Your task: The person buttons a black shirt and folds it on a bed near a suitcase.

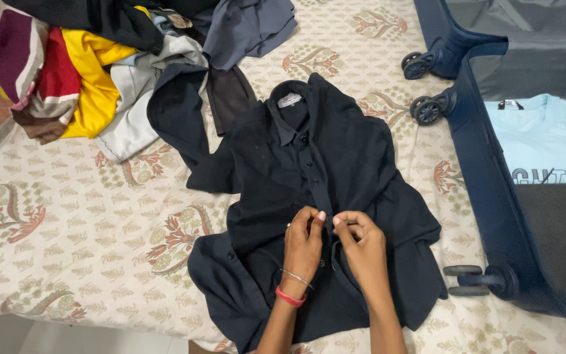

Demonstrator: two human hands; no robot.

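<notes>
So there's a black button-up shirt (322,170) spread face up on the bed (86,223), collar pointing away from the person, one sleeve flung out toward the clothes pile. Both hands are down at the lower part of the front placket. The left hand (304,241), with a red band and a thin bangle on the wrist, has its fingers (316,219) pinched narrow on the edge of the placket. The right hand (361,242) is just beside it, fingertips nearly touching the left's, pinched shut on the same strip of cloth. Can't make out the button itself, it's hidden under the fingers.

Up top left sits a messy heap of clothes (86,72), yellow, red, grey and dark stuff all tangled. On the right an open navy suitcase (486,177) lies on the bed with its wheels toward the shirt, and a folded light blue t-shirt (545,137) sits inside it above something dark grey.
</notes>
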